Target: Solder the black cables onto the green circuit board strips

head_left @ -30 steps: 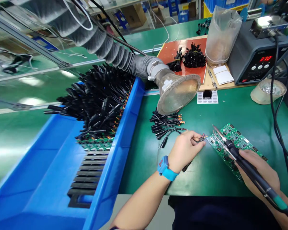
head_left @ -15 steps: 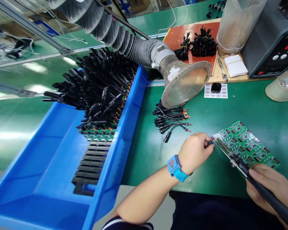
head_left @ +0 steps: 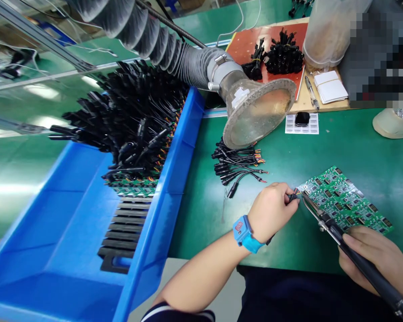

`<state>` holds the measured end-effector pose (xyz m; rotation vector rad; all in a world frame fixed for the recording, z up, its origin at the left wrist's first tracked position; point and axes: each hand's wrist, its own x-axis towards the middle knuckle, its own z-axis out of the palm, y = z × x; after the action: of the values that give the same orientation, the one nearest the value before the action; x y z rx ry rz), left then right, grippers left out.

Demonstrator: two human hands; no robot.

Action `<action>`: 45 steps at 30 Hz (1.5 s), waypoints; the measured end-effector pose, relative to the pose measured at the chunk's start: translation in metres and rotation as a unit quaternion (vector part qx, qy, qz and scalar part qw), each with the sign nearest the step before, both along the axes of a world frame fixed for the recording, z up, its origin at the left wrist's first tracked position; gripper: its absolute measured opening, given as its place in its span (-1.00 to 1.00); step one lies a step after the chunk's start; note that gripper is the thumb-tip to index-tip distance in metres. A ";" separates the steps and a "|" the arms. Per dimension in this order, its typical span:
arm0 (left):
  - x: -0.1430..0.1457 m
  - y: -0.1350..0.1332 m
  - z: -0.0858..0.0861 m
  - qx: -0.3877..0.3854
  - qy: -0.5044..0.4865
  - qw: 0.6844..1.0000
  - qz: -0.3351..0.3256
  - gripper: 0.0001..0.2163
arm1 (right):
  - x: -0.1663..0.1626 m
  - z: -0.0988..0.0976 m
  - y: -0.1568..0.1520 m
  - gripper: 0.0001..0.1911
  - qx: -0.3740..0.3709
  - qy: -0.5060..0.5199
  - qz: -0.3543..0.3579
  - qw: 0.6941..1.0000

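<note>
My left hand, with a blue wrist strap on its wrist, pinches a short black cable. The cable's thin coloured wire ends reach the left corner of a green circuit board panel, which lies on the bench. In my right hand is a soldering iron with a black handle and a thin metal tube along its shaft. Its tip points at that same corner, close by the wire ends; contact cannot be made out. Left of the panel lies a pile of black cables with stripped ends.
A blue bin at left holds wired boards in a black slotted rack. Above the loose cables hangs a fume extraction hood. Tied cable bundles, a pen and a pale round container stand farther back.
The whole view has shifted slightly. The soldering iron's tip has drawn a little to the left, nearer my left fingers. Both hands keep their hold.
</note>
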<state>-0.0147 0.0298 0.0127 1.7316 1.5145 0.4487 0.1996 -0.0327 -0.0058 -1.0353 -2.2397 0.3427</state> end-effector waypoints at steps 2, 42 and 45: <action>0.000 0.000 0.000 0.001 0.002 1.000 0.000 -0.95 | -0.001 0.001 0.000 -0.82 0.014 -0.008 0.010 1.000; 0.001 -0.001 -0.001 0.031 0.029 0.999 -0.012 -0.95 | 0.002 0.003 -0.003 -0.75 -0.001 -0.018 0.028 0.999; 0.001 -0.002 -0.002 0.034 0.028 0.999 -0.015 -0.95 | 0.003 -0.001 -0.004 -0.72 -0.016 -0.013 0.027 0.999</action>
<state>-0.0134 0.0283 0.0111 1.8307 1.5271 0.4442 0.2028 -0.0371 -0.0066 -1.0019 -2.2966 0.3909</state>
